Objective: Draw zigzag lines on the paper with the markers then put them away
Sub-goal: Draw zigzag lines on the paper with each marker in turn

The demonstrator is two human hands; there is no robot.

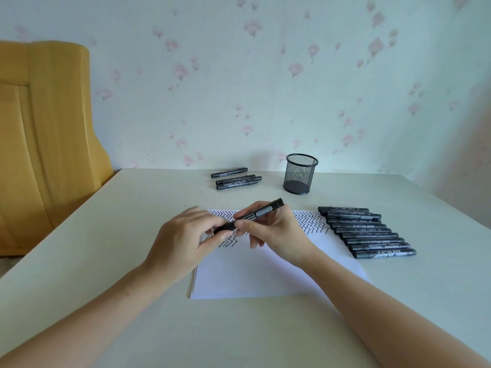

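A black marker (261,211) is held above the white paper (265,272). My right hand (273,232) grips its barrel. My left hand (183,235) pinches the cap end at the marker's lower left. Black zigzag lines (309,221) cover the top strip of the paper, partly hidden by both hands. A row of several black markers (368,232) lies to the right of the paper. Three more markers (235,178) lie at the back, left of a black mesh pen cup (301,173).
The pale table (132,208) stands against a floral wallpapered wall. A yellow wooden chair back (47,128) stands beyond the table's left edge.
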